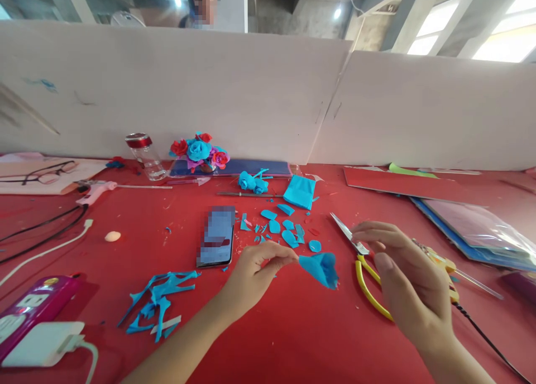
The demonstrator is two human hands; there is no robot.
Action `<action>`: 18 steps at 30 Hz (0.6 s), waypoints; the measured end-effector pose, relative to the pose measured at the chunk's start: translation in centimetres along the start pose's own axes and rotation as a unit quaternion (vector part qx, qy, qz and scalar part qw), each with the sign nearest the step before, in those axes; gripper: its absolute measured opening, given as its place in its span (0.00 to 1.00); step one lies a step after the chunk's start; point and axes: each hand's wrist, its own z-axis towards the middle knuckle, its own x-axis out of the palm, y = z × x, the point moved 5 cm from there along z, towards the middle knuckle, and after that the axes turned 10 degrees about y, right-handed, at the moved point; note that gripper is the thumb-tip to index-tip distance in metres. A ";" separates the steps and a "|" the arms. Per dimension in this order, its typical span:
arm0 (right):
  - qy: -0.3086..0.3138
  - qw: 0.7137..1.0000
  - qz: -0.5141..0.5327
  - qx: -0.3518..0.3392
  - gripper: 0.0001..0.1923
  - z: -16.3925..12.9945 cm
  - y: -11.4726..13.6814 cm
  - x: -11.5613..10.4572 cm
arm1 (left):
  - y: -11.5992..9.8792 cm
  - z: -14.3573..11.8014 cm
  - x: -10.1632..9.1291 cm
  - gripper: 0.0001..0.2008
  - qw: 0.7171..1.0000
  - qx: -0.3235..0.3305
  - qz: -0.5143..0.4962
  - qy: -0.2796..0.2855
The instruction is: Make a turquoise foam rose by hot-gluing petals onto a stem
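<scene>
My left hand (262, 264) pinches the narrow base of a blue paper flower (320, 268), its petals flaring to the right. To the right of it, my right hand (412, 281) is held up with thumb and fingers apart and nothing visible in it. Beneath and beside that hand lie scissors with yellow handles (363, 283), partly hidden by it. Several cut blue petals (290, 238) are scattered beyond the flower. Further back are a folded blue paper square (300, 192) and finished small blue flowers (253, 182).
A phone (216, 236) lies left of centre, with blue scraps (157, 303) nearer me. A yellow glue gun (439, 261) and its cord are at right, a pink glue gun (98, 192) at left. Behind stand a glass bottle (146, 158), a bouquet (200, 150) and a white partition (251, 94).
</scene>
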 end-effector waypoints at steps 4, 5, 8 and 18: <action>0.058 0.998 -0.012 -0.023 0.15 -0.4 1.1 0.7 | 0.0 0.1 0.0 0.09 0.999 -0.016 -0.030 0.012; 0.083 0.996 -0.030 -0.036 0.19 -0.4 1.5 1.0 | 0.0 0.1 0.1 0.09 0.999 -0.018 -0.032 0.015; 0.156 0.976 -0.138 -0.066 0.26 -0.3 2.6 2.0 | 0.0 0.1 0.2 0.08 1.000 -0.011 -0.024 0.017; 0.197 0.937 -0.279 -0.072 0.12 0.5 2.5 2.4 | -0.1 -0.3 0.2 0.10 0.999 -0.007 0.053 0.007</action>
